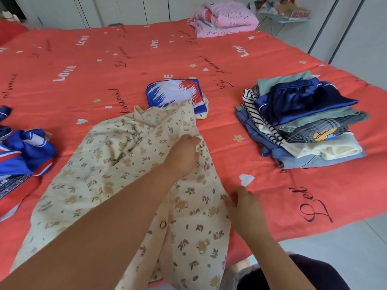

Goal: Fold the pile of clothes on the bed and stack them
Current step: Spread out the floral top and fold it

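The cream floral garment [125,164] lies rumpled across the middle of the bed [125,59]. The left hand [184,153] has a curled grip bunching its right edge. Lower right, the right hand [245,208] pinches that edge. The folded stack [303,122] sits at right.

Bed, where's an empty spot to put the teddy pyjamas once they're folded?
Bare sheet spans the far left, beyond the blue-white folded piece; a strip runs between the teddy-print garment and folded stack. Crowded: left-edge pile.
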Motion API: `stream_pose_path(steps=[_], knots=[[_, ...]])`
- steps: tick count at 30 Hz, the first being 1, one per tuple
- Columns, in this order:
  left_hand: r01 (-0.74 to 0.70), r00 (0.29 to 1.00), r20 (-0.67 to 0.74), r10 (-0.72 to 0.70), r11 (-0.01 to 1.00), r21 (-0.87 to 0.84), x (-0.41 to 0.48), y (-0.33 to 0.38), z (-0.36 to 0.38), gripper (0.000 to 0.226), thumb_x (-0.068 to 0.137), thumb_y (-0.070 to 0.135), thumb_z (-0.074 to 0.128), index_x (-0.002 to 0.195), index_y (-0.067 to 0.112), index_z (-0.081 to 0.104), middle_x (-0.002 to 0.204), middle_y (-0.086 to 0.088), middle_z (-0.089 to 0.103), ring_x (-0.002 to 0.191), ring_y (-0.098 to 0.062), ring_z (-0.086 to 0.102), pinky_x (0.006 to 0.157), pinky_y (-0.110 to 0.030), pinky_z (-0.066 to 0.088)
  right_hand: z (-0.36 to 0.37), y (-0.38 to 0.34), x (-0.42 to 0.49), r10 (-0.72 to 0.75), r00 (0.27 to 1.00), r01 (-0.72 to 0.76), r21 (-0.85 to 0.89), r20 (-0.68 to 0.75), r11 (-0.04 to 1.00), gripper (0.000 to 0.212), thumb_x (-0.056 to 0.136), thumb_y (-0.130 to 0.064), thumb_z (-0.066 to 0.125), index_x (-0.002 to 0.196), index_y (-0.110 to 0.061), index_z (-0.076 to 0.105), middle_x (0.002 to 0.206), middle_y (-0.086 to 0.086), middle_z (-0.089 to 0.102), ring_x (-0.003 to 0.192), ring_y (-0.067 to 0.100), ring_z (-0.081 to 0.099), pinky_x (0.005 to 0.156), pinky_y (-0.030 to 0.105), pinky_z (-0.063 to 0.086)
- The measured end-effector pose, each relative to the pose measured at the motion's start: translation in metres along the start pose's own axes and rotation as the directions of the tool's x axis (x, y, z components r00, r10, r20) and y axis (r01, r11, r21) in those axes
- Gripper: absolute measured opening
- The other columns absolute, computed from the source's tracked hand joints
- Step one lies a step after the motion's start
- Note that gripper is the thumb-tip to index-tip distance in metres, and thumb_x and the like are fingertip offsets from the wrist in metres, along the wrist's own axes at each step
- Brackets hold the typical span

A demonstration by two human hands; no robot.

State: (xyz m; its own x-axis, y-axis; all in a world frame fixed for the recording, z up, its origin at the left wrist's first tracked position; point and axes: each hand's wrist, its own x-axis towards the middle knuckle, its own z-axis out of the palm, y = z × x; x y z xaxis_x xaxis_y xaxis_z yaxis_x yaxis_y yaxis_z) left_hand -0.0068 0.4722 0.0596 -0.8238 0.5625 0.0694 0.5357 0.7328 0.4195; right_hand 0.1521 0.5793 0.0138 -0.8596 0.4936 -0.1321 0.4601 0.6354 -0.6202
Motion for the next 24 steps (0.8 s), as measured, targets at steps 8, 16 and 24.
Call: stream_pose_path(steps=[8,16,24], knots=[[-0.054,0.997,0.073,0.022,0.885,0.463,0.060,-0.009,0.035,0.037,0.089,0.004,0.040,0.122,0.015,0.053,0.111,-0.006,0.054,0.102,-0.023,0.051,0.088,-0.037,0.046,0.010,0.008,0.002,-0.072,0.997,0.073,0.029,-0.012,0.997,0.004,0.091,-0.025,0.050,0.088,-0.022,0.049,0.078,-0.009,0.048,0.067,0.008,0.042,0.054,0.018,0.031],[0.032,0.973,-0.230,-0.031,0.999,-0.001,0.111,0.026,0.034,0.020,0.092,0.010,0.044,0.102,0.003,0.060,0.102,-0.013,0.059,0.094,-0.026,0.056,0.068,-0.029,0.037,-0.013,0.031,0.012,0.064,0.990,-0.031,0.254,-0.123,0.967,0.021,0.084,-0.006,0.056,0.083,-0.027,0.054,0.071,-0.019,0.051,0.067,-0.003,0.048,0.061,0.005,0.035],[0.034,0.989,-0.148,-0.029,0.999,0.030,0.112,0.018,0.053,0.019,0.091,0.006,0.045,0.103,0.000,0.058,0.104,-0.016,0.062,0.098,-0.028,0.057,0.081,-0.034,0.044,-0.009,0.036,-0.026,0.147,0.986,-0.161,0.215,0.082,0.963,0.028,0.083,-0.038,0.063,0.093,-0.026,0.041,0.073,-0.015,0.051,0.064,-0.002,0.047,0.052,0.012,0.035]])
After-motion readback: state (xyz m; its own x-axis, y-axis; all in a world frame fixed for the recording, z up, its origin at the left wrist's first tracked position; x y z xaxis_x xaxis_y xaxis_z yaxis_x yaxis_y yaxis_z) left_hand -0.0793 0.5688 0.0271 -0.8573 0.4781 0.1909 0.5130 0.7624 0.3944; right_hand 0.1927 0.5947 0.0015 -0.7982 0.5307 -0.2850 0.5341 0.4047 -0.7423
